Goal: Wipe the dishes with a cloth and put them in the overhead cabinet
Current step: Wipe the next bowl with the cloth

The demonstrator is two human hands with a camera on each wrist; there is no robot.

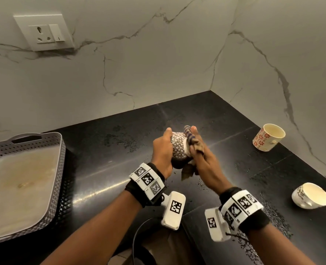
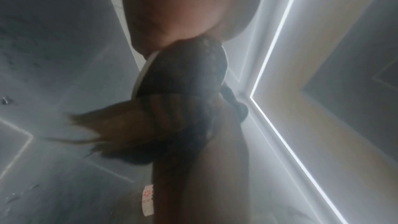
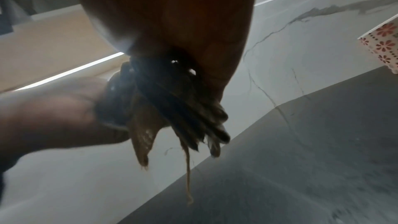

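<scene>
Head view: over the middle of the black tabletop (image 1: 104,169), the left hand (image 1: 161,150) holds a patterned cup (image 1: 178,150) on its side, fingers and thumb curled round its body, so the grip is full of cup. The right hand (image 1: 204,161) presses a brown cloth (image 1: 193,148) against the cup's mouth at the cup's 3 o'clock; the cloth is bunched under its fingers, with ends hanging out below. Both hands are raised off the tabletop. A flowered cup (image 1: 267,137) lies tilted at 2 o'clock from the hands, near the marble wall (image 1: 139,64). A white cup (image 1: 309,196) lies on its side at 4 o'clock, well apart from the flowered one. A grey perforated tray (image 1: 60,150) sits at 9 o'clock, at the tabletop's left end. Water drops speckle the tabletop near the hands and cups. A wall socket (image 1: 43,31) is at 11 o'clock.

Left wrist view: blurred. The palm fills the top, the dark cup (image 2: 183,71) sits below it with a pale rim edge, and the cloth (image 2: 120,125) trails to 8 o'clock. A strip of the flowered cup (image 2: 148,198) shows at 6 o'clock.

Right wrist view: the right hand (image 3: 172,14) clamps the cloth (image 3: 172,111), whose frayed ends and a loose thread hang to 6 o'clock. The left hand (image 3: 53,108) enters from 9 o'clock, wrapped round the cup (image 3: 114,101). The flowered cup (image 3: 383,43) is at 3 o'clock.
</scene>
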